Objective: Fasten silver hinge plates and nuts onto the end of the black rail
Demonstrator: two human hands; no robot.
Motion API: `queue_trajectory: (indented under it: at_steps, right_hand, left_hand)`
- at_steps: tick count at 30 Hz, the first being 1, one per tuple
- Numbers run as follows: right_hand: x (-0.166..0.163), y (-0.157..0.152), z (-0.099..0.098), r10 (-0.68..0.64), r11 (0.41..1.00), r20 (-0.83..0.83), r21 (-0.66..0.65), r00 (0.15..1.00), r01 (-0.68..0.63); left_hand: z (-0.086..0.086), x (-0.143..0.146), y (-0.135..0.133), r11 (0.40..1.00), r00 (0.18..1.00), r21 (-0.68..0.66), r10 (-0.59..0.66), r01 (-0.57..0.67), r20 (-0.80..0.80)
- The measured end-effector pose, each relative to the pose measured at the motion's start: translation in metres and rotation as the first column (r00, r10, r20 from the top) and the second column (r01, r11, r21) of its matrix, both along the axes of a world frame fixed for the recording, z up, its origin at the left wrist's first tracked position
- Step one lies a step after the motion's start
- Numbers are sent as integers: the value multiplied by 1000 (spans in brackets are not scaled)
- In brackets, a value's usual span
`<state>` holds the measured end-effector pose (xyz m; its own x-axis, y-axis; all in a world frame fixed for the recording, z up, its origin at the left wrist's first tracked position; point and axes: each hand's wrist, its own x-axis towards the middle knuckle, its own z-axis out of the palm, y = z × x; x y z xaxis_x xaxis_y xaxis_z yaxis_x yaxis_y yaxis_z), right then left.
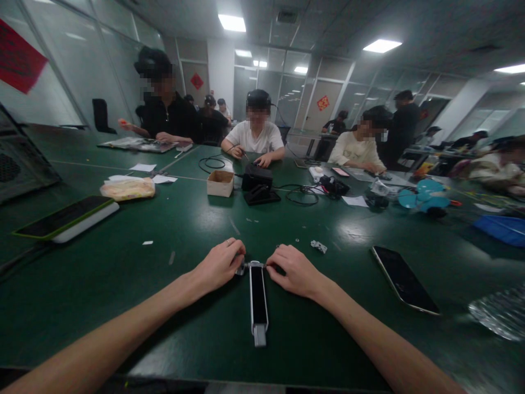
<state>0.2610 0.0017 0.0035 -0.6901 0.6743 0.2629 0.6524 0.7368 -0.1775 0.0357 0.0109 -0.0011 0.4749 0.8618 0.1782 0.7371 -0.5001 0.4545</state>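
Observation:
On the green table before me lies a long, narrow device [258, 298] with a black top face and a white edge. A grey tab [260, 335] sticks out of its near end, and a small metal crosspiece [255, 264] spans its far end. Left of that end, my left hand [221, 265] has its fingers closed on a small metal part [240, 267], mostly hidden by the fingertips. My right hand [293, 271] pinches at the crosspiece's right end; whatever lies between thumb and finger is too small to make out. A loose metal piece [318, 247] rests beyond my right hand.
A smartphone [404, 279] and a clear plastic bottle [498, 312] lie to the right. Farther back stand a small cardboard box [220, 183] and a black stand [258, 183]. At left are a green-edged black slab [65, 216] and a wrapped package [128, 189]. Several people work around the table.

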Motion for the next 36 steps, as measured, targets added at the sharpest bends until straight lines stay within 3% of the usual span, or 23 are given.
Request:
queue_trajectory:
  at_steps: [3, 6, 10, 14, 21, 29, 33, 36]
  right_hand:
    - [11, 5, 6, 1, 1000, 12, 26, 1000, -1]
    - [35, 16, 16, -158, 985, 50, 79, 986, 154]
    - [76, 33, 26, -493, 867, 203, 37, 846, 496]
    - [101, 40, 24, -539, 820, 252, -62, 803, 570]
    - [101, 40, 16, -535, 807, 246, -136, 808, 575]
    - [78, 34, 23, -499, 867, 46, 25, 865, 498]
    - [47, 19, 19, -291, 952, -112, 60, 950, 299]
    - [22, 6, 12, -113, 991, -228, 40, 967, 125]
  left_hand:
    - [3, -3, 0, 999, 997, 13, -46, 47, -65]
    - [5, -6, -1, 997, 991, 0, -83, 83, -109]
    - [10, -8, -2, 992, 979, -11, -124, 124, -160]
    - [15, -9, -4, 990, 960, -23, -141, 140, -243]
    - [18, -9, -5, 984, 945, 21, -161, 174, -285]
    - [22, -8, -6, 978, 931, 30, -187, 206, -313]
    - [21, -7, -6, 979, 934, 20, -188, 204, -302]
    - [19, -7, -5, 979, 933, 29, -183, 202, -310]
